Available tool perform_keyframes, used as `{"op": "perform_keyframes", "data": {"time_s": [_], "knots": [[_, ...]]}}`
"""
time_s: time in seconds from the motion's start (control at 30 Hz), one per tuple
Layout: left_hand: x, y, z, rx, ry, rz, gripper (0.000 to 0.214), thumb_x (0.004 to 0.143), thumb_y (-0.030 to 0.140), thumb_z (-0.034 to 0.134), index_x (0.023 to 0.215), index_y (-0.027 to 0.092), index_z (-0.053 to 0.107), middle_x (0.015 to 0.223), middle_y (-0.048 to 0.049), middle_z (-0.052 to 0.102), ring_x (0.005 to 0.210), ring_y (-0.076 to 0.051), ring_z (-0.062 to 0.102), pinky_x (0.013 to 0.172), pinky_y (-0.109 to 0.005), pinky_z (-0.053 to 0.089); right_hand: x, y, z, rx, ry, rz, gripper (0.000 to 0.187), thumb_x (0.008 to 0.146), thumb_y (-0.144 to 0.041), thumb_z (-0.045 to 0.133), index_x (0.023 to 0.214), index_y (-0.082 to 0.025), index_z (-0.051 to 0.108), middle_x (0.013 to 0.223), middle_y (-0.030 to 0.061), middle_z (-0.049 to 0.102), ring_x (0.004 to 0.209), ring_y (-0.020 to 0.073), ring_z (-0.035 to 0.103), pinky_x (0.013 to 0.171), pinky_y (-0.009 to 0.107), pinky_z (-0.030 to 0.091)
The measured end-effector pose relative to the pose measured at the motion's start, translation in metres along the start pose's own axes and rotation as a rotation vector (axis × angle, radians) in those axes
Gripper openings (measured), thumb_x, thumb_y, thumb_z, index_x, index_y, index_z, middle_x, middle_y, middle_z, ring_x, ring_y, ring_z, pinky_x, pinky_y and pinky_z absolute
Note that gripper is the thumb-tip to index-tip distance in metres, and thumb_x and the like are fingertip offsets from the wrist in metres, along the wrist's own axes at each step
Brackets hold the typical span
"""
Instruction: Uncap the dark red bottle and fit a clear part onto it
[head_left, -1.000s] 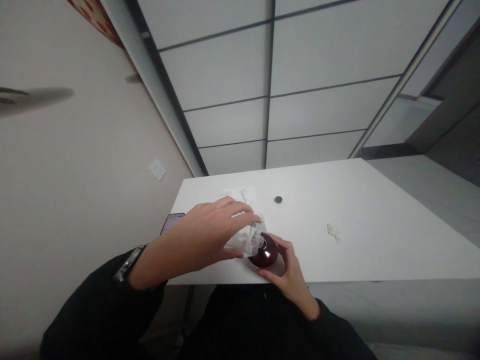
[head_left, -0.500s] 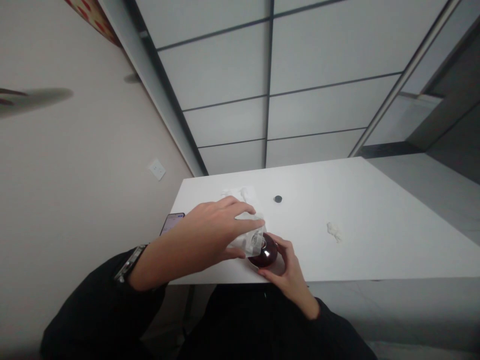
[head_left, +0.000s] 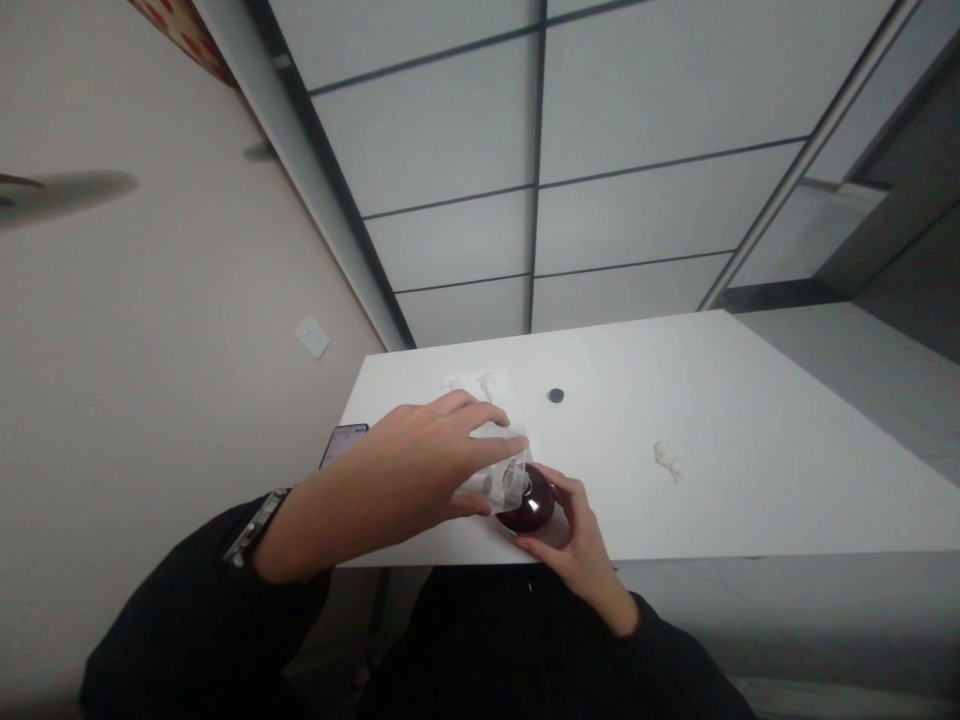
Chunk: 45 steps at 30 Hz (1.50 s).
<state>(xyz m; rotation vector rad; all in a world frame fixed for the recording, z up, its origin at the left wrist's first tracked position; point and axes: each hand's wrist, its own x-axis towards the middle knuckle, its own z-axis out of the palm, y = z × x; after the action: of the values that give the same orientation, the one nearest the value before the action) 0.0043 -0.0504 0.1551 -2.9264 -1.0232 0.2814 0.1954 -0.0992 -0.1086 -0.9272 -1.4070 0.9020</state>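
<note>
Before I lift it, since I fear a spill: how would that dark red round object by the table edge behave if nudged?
The dark red round object looks glossy, so probably slippery and hard, maybe breakable. Its rounded body suggests it could roll or rock. It sits near the table edge, steadied by the right hand, while the left hand presses a clear packet on top.

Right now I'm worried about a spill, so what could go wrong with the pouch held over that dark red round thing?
The left hand tips a clear pouch onto the dark red round object, which the right hand steadies near the table edge. A slip could send it off. The phone overhangs the left edge and could get nudged.
</note>
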Motion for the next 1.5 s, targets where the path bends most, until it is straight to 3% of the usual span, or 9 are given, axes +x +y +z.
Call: {"op": "perform_keyframes", "data": {"time_s": [0.83, 1.13, 1.5], "knots": [[0.011, 0.017, -0.015, 0.07, -0.1, -0.035, 0.049, 0.09, 0.034, 0.085, 0.134, 0.028, 0.066, 0.135, -0.0078, 0.069, 0.119, -0.03, 0.067, 0.079, -0.035, 0.059, 0.0, -0.001, -0.002, -0.01, -0.009, 0.004, 0.076, 0.081, -0.043, 0.092, 0.146, -0.029, 0.055, 0.147, 0.0136, 0.065, 0.139, 0.0348, 0.061, 0.118, 0.058, 0.049], [0.014, 0.021, -0.014, 0.113, -0.084, -0.042, 0.049, 0.088, 0.037, 0.087, 0.132, 0.026, 0.068, 0.127, -0.0088, 0.072, 0.11, -0.03, 0.069, 0.074, -0.033, 0.057, 0.001, -0.001, -0.001, 0.005, -0.001, 0.029, 0.076, 0.079, -0.051, 0.091, 0.144, -0.028, 0.058, 0.144, 0.0141, 0.066, 0.138, 0.0359, 0.061, 0.119, 0.059, 0.049], [0.022, 0.035, -0.024, 0.171, -0.177, -0.093, 0.038, 0.097, 0.018, 0.074, 0.134, 0.024, 0.069, 0.131, -0.0112, 0.072, 0.113, -0.031, 0.07, 0.072, -0.034, 0.059, 0.0, 0.002, -0.001, 0.007, -0.005, -0.026, 0.075, 0.082, -0.047, 0.09, 0.146, -0.031, 0.055, 0.146, 0.0124, 0.065, 0.138, 0.0339, 0.062, 0.119, 0.057, 0.049]]}}
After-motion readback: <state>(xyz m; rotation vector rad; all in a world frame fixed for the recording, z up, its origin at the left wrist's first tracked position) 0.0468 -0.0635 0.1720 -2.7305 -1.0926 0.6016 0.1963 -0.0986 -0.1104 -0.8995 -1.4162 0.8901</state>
